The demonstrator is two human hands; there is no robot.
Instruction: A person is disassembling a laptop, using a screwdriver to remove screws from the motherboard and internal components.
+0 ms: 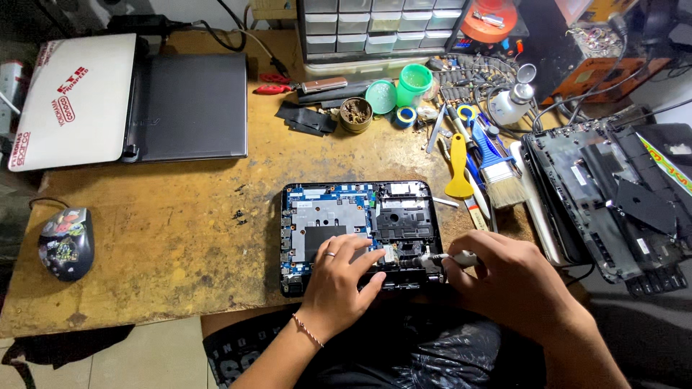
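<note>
Surface (166, 238), worn and yellowed, bearing an opened laptop (358, 234) at its near edge: bottom cover already off, board and heatsink exposed (a second stripped chassis (613, 202) lies to the right). Left hand (337, 282), fingers spread flat, steadies the laptop's lower edge. Right hand (515, 281) grips a screwdriver (443, 259), tip on the board; disassembly appears midway, with the board not yet lifted.

Worn workbench (180, 238): opened laptop (360, 230), mouse (66, 243).
</note>
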